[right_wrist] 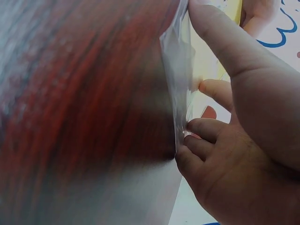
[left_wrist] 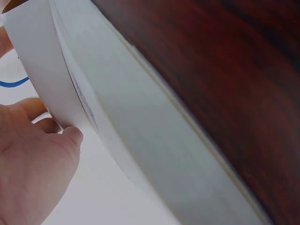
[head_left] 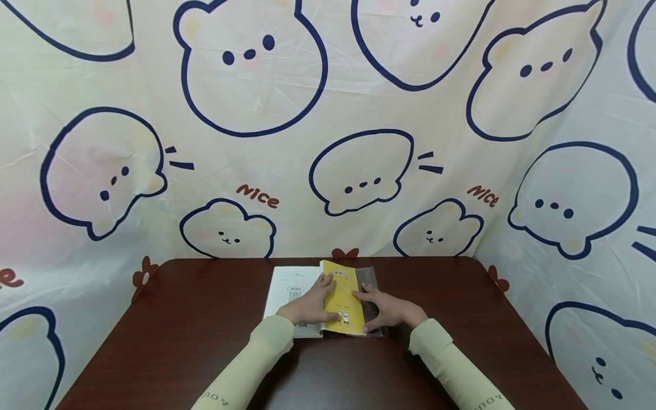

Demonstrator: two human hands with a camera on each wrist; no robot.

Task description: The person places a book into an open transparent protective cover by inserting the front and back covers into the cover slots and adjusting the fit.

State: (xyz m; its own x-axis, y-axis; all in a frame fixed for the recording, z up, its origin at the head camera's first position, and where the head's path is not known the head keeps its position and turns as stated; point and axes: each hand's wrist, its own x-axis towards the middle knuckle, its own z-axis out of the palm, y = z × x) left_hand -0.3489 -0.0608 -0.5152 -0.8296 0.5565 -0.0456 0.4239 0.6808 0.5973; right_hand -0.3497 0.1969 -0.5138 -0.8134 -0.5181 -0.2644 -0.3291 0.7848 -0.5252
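Observation:
A book with a yellow cover (head_left: 344, 290) lies on the table, a white printed page or panel (head_left: 287, 282) spread to its left. My left hand (head_left: 310, 303) reaches over the yellow cover from its left side and holds it, thumb near the bottom. The left wrist view has the thumb and fingers at the edge of a raised white panel (left_wrist: 51, 70). My right hand (head_left: 389, 307) holds a clear plastic book cover (right_wrist: 176, 79) along the yellow cover's right edge, thumb at the near corner and fingers spread farther up. Part of the plastic lies hidden under this hand.
The dark wooden table (head_left: 205, 319) extends on both sides of the book. Behind it and at the sides hangs a pale curtain (head_left: 287, 165) printed with cartoon bears.

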